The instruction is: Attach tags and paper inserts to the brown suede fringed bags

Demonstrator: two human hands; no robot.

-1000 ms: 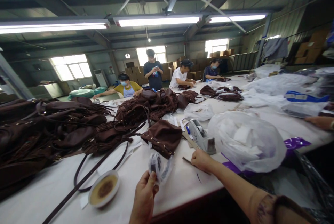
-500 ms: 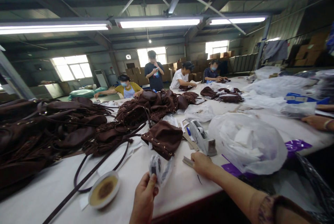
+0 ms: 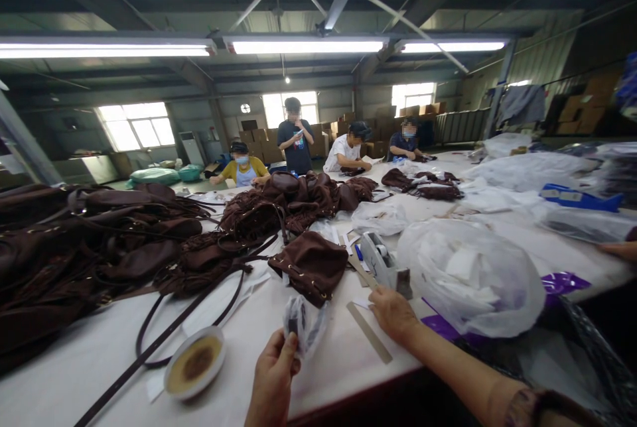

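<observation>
My left hand (image 3: 275, 368) is closed, its thumb pressed on a crumpled clear plastic bag (image 3: 311, 333) with something dark inside. My right hand (image 3: 393, 311) is beside the grey tape dispenser (image 3: 379, 261). Its fingers are bent together over the near end of a grey-brown card strip (image 3: 365, 273); how firmly they grip it is hidden. A second flat strip (image 3: 371, 334) lies on the table between my hands, with a small white paper (image 3: 362, 303) by its upper end. Just beyond the plastic bag sits a dark brown drawstring bag (image 3: 311, 266) with metal eyelets.
Brown bags (image 3: 99, 235) are heaped at left. Near me stand a white bowl (image 3: 194, 364) of yellowish stuff and a long strap (image 3: 134, 374). A large plastic bag (image 3: 472, 274) of white material bulges at right. Several co-workers sit or stand across the table; another person's hand (image 3: 617, 251) shows at right.
My right hand has left the flat strip, which now lies on the table, and has moved slightly right and away from me, to the dispenser. My left hand has hardly moved.
</observation>
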